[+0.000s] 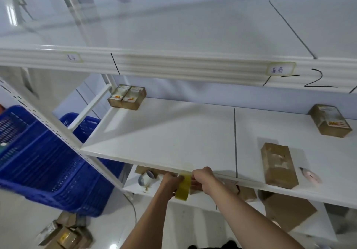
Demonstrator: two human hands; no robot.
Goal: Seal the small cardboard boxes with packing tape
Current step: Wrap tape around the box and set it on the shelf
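Gripping the yellowish translucent roll of packing tape (182,187) just under the white shelf's (173,132) near edge, our left hand (171,183) curls round it while our right hand (202,177) pinches its end, likely drawing a strip for the brown cardboard box (278,164) at right.

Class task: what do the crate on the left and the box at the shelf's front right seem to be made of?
Crate: probably moulded plastic; uniform blue, slightly glossy, perforated walls. Box: cardboard, matte brown, seemingly with clear tape over it; a shiny patch shows on top.
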